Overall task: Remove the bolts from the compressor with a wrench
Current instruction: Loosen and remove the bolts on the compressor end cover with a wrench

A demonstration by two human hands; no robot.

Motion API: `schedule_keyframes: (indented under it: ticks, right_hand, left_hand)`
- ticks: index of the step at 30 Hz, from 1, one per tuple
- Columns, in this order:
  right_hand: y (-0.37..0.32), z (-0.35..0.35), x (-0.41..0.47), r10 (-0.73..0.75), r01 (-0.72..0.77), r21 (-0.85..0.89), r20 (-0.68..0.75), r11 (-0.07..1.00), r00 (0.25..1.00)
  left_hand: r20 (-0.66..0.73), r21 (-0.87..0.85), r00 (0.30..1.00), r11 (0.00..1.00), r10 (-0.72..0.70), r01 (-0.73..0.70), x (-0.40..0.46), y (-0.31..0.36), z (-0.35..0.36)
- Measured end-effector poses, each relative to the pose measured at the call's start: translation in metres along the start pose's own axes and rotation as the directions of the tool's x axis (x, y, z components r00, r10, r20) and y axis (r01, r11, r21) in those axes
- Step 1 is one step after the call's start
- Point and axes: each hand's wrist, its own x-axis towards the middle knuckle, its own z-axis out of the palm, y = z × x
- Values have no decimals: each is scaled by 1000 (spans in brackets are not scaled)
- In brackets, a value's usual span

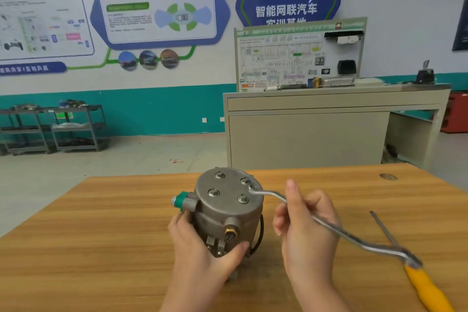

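Left hand (202, 248) clamps heavy compressor (228, 210) low; right hand (304, 225) grips stiff wrench (329, 228) mid-shaft, likely better leverage farther out.

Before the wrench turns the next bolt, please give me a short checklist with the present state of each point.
1. Left hand holds the compressor steady: ok.
2. Right hand grips the wrench: ok.
3. Wrench head seated on a bolt: cannot tell; its tip lies just beside it.
4. Bolts present in the top plate: ok, four visible.
5. Compressor stands on the table: ok.
6. Screwdriver clear of the swing: not ok; the wrench handle crosses over it.
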Motion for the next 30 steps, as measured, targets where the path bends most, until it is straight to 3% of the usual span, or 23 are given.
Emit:
schedule_keyframes:
  ticks: [8,14,16,19,21,23,25,27,30]
  right_hand:
    - [11,22,-26,-154,124,-228,-121,966,981]
    - [8,33,-24,-367,342,-476,42,810,929]
    - [9,27,-21,-330,312,-421,30,852,943]
    - [10,6,-7,-54,55,-132,10,990,999]
    - [9,-5,13,198,-211,112,118,971,973]
    - [7,-7,33,327,-375,193,240,907,914]
    - [2,-7,45,307,-372,322,236,870,922]
    - [-7,-10,49,213,-256,421,146,870,966]
    - [-12,-13,35,26,-29,153,26,988,999]
  left_hand:
    - [-67,-84,998,996,-21,15,-3,-3,10]
    - [-93,-19,996,1000,4,-6,-12,0,23]
    - [-119,-38,993,999,13,-18,-15,-3,23]
    - [-146,-202,988,979,-55,25,-16,-3,19]
    - [-146,-266,986,963,-80,38,-13,-7,16]
    - [-113,-302,990,952,-83,45,-10,-14,13]
    - [-85,-367,987,926,-133,93,-5,-21,12]
    - [-55,-413,982,900,-179,140,-1,-22,11]
    - [-5,-443,980,879,-198,176,3,-21,14]
